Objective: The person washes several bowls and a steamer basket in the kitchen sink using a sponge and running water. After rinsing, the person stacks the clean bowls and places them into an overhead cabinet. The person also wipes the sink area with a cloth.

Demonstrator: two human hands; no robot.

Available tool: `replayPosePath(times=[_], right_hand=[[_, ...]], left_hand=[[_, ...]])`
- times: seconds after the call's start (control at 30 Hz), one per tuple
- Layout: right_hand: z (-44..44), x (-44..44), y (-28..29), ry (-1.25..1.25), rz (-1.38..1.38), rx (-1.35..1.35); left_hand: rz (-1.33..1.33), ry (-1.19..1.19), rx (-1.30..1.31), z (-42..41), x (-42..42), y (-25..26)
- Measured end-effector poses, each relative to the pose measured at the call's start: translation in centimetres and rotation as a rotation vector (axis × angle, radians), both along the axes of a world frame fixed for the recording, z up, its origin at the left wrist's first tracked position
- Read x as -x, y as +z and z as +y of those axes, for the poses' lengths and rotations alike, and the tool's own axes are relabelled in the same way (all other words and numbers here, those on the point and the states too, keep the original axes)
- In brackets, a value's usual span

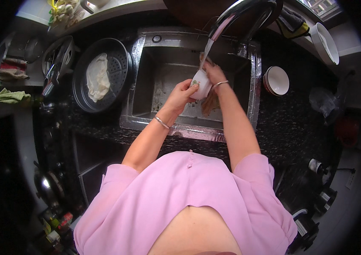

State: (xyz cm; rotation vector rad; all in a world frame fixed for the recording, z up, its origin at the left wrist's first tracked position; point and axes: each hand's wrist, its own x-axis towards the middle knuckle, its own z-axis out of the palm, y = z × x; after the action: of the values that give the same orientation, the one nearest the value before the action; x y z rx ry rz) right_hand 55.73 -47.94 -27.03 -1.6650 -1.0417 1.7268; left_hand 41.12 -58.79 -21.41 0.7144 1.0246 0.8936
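My left hand (181,92) grips a white bowl (202,86) with a green and red pattern, tilted over the sink (175,76). At the bowl's far right side is my right hand (213,72), touching or close against it; whether it holds anything is hard to see. Water runs from the chrome faucet (228,16) onto the bowl's rim and the right fingers. Below the bowl, a brownish cloth (210,103) hangs or lies in the sink, which has dark bits on its floor.
Left of the sink stands a steamer pan (116,67) with a crumpled white cloth (98,77) in it, beside a utensil basket (69,51). Stacked bowls (277,81) sit on the right counter. A white dish (324,43) and a dark towel (290,24) are at the back right.
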Motion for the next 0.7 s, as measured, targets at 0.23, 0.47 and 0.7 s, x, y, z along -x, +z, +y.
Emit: replayPosePath(times=[0.23, 0.47, 0.7], right_hand=[[-6.7, 3.3, 1.2, -0.787, 0.695, 0.022], [-10.6, 7.0, 1.6, -0.447, -0.152, -0.733], [-6.1, 3.5, -0.3, -0.901, 0.717, -0.020]], left_hand=[[-0.621, 0.375, 0.100, 0.4, -1.3, -1.4], [-0.505, 0.406, 0.124, 0.8, -2.7, -3.2], [-0.608, 0.416, 0.149, 0.2, -1.2, -3.1]])
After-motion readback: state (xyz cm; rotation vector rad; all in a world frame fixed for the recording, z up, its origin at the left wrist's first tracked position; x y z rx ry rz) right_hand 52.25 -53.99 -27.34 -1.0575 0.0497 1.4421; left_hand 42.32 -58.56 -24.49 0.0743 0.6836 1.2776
